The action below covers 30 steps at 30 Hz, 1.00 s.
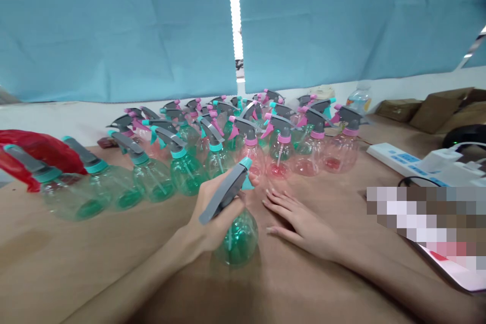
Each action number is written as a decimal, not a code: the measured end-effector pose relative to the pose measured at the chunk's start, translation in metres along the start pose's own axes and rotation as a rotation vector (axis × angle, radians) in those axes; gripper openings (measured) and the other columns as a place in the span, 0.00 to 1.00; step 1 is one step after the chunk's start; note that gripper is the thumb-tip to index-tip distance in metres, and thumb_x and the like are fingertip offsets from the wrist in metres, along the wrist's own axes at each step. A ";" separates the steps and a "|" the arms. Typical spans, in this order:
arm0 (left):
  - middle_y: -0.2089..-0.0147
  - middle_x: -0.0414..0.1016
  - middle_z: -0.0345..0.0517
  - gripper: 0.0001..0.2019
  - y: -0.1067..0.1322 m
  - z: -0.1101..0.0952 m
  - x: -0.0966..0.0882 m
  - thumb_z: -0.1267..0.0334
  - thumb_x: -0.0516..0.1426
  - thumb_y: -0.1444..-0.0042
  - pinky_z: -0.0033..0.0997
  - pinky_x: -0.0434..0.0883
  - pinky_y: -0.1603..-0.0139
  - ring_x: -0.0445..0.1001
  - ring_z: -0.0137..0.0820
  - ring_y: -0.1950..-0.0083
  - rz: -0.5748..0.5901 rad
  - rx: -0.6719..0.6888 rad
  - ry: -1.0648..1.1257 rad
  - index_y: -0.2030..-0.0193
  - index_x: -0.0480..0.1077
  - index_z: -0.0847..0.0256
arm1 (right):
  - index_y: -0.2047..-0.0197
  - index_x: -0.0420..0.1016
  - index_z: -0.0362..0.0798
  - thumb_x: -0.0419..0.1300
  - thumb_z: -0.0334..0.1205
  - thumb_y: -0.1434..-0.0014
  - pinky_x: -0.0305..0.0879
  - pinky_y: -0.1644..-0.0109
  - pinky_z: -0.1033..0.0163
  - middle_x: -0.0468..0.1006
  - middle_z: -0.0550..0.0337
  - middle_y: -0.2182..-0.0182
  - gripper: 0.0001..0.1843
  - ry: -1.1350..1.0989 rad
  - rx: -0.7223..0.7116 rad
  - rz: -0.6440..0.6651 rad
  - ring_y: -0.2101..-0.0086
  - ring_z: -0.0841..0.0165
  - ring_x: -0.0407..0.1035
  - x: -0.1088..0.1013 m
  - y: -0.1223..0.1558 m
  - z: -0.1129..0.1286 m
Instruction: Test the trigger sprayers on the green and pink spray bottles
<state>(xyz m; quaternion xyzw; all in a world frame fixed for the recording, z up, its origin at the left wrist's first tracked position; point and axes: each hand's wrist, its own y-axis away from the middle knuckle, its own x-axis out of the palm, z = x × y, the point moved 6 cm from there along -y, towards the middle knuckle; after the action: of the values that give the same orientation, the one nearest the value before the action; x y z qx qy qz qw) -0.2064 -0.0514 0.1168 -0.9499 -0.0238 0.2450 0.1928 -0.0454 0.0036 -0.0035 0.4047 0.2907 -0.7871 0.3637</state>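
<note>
My left hand [212,212] is closed around the neck of a green spray bottle [239,243] with a grey and teal trigger head. The bottle stands upright near the front of the table, its nozzle pointing away to the upper right. My right hand [299,220] lies flat on the table to the right of that bottle, fingers spread and holding nothing. Just beyond both hands stand rows of spray bottles, among them a green one [189,174] with a teal collar and a clear pink one [307,159] with a pink collar.
A red plastic bag [41,152] lies at the left. On the right are a white power strip [398,159] with plugs, a partly pixelated flat device [451,268] and cardboard boxes [436,109]. A clear plastic bottle [359,99] stands at the back by the wall.
</note>
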 end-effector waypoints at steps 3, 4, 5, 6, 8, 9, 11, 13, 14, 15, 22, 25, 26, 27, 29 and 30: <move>0.71 0.70 0.41 0.09 -0.001 -0.001 -0.001 0.65 0.52 0.50 0.32 0.66 0.67 0.71 0.35 0.64 0.001 0.006 -0.024 0.64 0.71 0.60 | 0.31 0.57 0.47 0.49 0.62 0.35 0.44 0.30 0.43 0.55 0.50 0.32 0.37 -0.004 0.001 0.005 0.33 0.55 0.45 -0.001 0.000 0.001; 0.69 0.71 0.41 0.09 -0.002 -0.001 -0.002 0.65 0.52 0.51 0.32 0.66 0.68 0.71 0.34 0.65 0.002 0.006 -0.030 0.64 0.71 0.61 | 0.31 0.57 0.47 0.49 0.61 0.35 0.43 0.30 0.43 0.55 0.51 0.32 0.37 -0.007 0.001 0.002 0.33 0.55 0.45 -0.002 0.000 0.001; 0.68 0.72 0.42 0.08 -0.002 -0.001 -0.002 0.65 0.52 0.50 0.32 0.65 0.68 0.70 0.33 0.66 0.005 0.008 -0.031 0.65 0.70 0.61 | 0.31 0.57 0.48 0.50 0.61 0.35 0.43 0.30 0.43 0.56 0.51 0.32 0.36 -0.009 0.000 -0.002 0.33 0.55 0.46 -0.002 0.000 0.001; 0.68 0.72 0.42 0.08 -0.002 -0.002 -0.002 0.65 0.51 0.50 0.32 0.65 0.68 0.70 0.33 0.67 0.012 0.010 -0.027 0.65 0.70 0.61 | 0.31 0.57 0.49 0.50 0.61 0.35 0.44 0.30 0.43 0.56 0.51 0.32 0.36 -0.012 -0.001 -0.006 0.33 0.55 0.46 -0.002 0.000 0.001; 0.67 0.72 0.42 0.08 -0.003 -0.003 -0.002 0.65 0.51 0.50 0.32 0.65 0.67 0.69 0.32 0.68 0.029 0.019 -0.011 0.65 0.69 0.61 | 0.31 0.57 0.49 0.50 0.61 0.35 0.44 0.30 0.43 0.56 0.51 0.32 0.36 -0.012 0.000 -0.006 0.33 0.55 0.46 -0.002 0.000 0.001; 0.68 0.71 0.42 0.07 -0.004 -0.003 -0.002 0.66 0.51 0.50 0.32 0.65 0.67 0.68 0.32 0.68 0.037 0.020 -0.002 0.65 0.69 0.60 | 0.31 0.57 0.48 0.50 0.61 0.35 0.44 0.30 0.43 0.56 0.51 0.32 0.36 -0.008 0.000 -0.001 0.33 0.55 0.46 -0.002 0.000 0.001; 0.71 0.68 0.39 0.07 -0.005 -0.004 -0.001 0.66 0.51 0.50 0.32 0.64 0.68 0.66 0.31 0.70 0.044 0.013 0.013 0.65 0.68 0.59 | 0.31 0.57 0.47 0.49 0.62 0.35 0.43 0.30 0.43 0.55 0.50 0.32 0.37 -0.003 0.001 0.007 0.33 0.54 0.45 -0.002 0.000 0.001; 0.74 0.64 0.36 0.08 -0.005 -0.004 0.001 0.66 0.52 0.51 0.31 0.63 0.71 0.63 0.29 0.74 0.048 -0.011 0.022 0.63 0.68 0.58 | 0.31 0.57 0.47 0.49 0.61 0.35 0.43 0.30 0.43 0.55 0.50 0.32 0.37 -0.007 -0.003 0.007 0.33 0.54 0.45 -0.002 -0.001 0.001; 0.74 0.63 0.36 0.08 -0.004 -0.005 0.002 0.66 0.52 0.51 0.31 0.62 0.71 0.61 0.29 0.75 0.038 -0.021 0.026 0.63 0.67 0.57 | 0.31 0.57 0.48 0.50 0.61 0.35 0.43 0.30 0.42 0.55 0.51 0.32 0.37 -0.011 -0.005 0.006 0.33 0.54 0.45 -0.002 -0.001 0.001; 0.74 0.63 0.35 0.07 -0.003 -0.005 0.002 0.66 0.53 0.51 0.31 0.63 0.71 0.61 0.29 0.75 0.021 -0.033 0.028 0.64 0.67 0.57 | 0.31 0.56 0.48 0.50 0.61 0.35 0.43 0.30 0.42 0.54 0.51 0.32 0.36 -0.013 -0.007 0.006 0.33 0.54 0.45 -0.003 -0.001 0.001; 0.70 0.65 0.37 0.07 -0.002 -0.003 0.004 0.64 0.56 0.48 0.31 0.63 0.68 0.64 0.31 0.71 -0.021 -0.062 0.052 0.61 0.67 0.56 | 0.30 0.55 0.51 0.50 0.60 0.34 0.43 0.31 0.42 0.53 0.52 0.32 0.36 -0.018 -0.017 -0.006 0.33 0.55 0.45 -0.001 0.000 -0.001; 0.68 0.64 0.37 0.09 -0.003 -0.003 0.004 0.66 0.55 0.47 0.31 0.63 0.67 0.63 0.30 0.70 0.005 -0.045 0.076 0.57 0.67 0.56 | 0.30 0.55 0.49 0.50 0.61 0.34 0.42 0.30 0.42 0.53 0.52 0.32 0.36 -0.010 -0.020 -0.002 0.33 0.55 0.45 0.000 0.000 -0.002; 0.69 0.63 0.37 0.08 -0.004 -0.003 0.004 0.66 0.55 0.47 0.31 0.63 0.67 0.63 0.30 0.70 -0.001 -0.047 0.077 0.59 0.66 0.56 | 0.31 0.55 0.48 0.50 0.61 0.34 0.42 0.30 0.43 0.53 0.51 0.32 0.37 -0.004 -0.019 0.003 0.33 0.55 0.44 0.000 0.000 -0.001; 0.70 0.62 0.36 0.07 -0.004 -0.003 0.004 0.66 0.55 0.47 0.30 0.62 0.68 0.62 0.29 0.70 -0.005 -0.048 0.073 0.60 0.66 0.57 | 0.31 0.56 0.47 0.49 0.61 0.34 0.42 0.30 0.43 0.53 0.51 0.32 0.37 0.001 -0.016 0.009 0.32 0.56 0.44 0.000 0.000 -0.001; 0.70 0.63 0.36 0.07 -0.004 -0.003 0.004 0.66 0.55 0.47 0.30 0.62 0.68 0.62 0.29 0.70 -0.010 -0.048 0.067 0.60 0.66 0.57 | 0.31 0.56 0.45 0.49 0.61 0.34 0.42 0.30 0.43 0.52 0.50 0.31 0.37 0.012 -0.010 0.019 0.32 0.56 0.44 0.000 0.000 -0.001; 0.70 0.64 0.36 0.08 -0.004 -0.004 0.004 0.66 0.55 0.47 0.30 0.62 0.67 0.63 0.30 0.70 -0.007 -0.043 0.065 0.59 0.67 0.57 | 0.31 0.56 0.45 0.49 0.61 0.34 0.42 0.30 0.43 0.52 0.50 0.31 0.37 0.014 -0.008 0.021 0.32 0.56 0.44 0.000 0.000 0.000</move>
<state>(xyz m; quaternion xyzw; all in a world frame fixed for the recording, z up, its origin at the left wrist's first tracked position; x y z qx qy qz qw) -0.2007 -0.0489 0.1193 -0.9612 -0.0263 0.2125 0.1737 -0.0454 0.0043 -0.0033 0.4117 0.2924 -0.7792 0.3714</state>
